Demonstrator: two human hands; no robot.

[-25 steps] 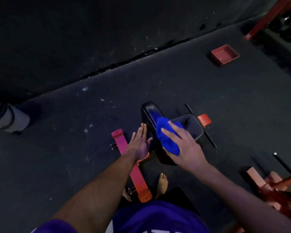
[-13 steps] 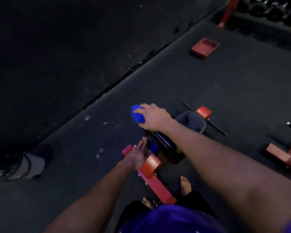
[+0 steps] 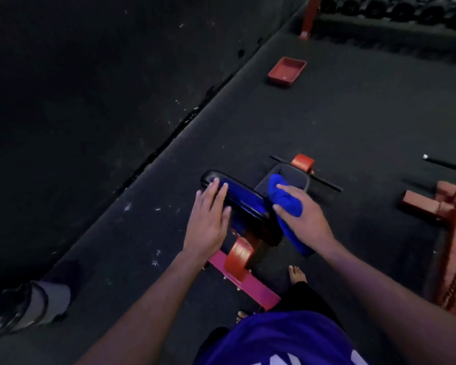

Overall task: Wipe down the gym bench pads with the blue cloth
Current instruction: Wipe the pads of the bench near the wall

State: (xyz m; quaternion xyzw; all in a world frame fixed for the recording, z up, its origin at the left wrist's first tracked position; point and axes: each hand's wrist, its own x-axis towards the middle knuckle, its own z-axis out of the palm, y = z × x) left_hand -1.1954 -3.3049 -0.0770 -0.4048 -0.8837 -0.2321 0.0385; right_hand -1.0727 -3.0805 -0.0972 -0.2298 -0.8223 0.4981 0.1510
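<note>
Mid-wipe: I'm bracing the back pad point(image 3: 237, 200) w/ flat L hand point(image 3: 208, 219), R hand point(image 3: 304, 217) gripping blue cloth point(image 3: 284, 204) beside it; judging seat pad point(image 3: 296, 176) beyond needs wiping next.

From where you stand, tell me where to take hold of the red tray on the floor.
Take the red tray by its raised rim on a long side, coming from above. It lies flat and open side up on the floor, apart from everything else, so a pinch over the rim should work.
</note>
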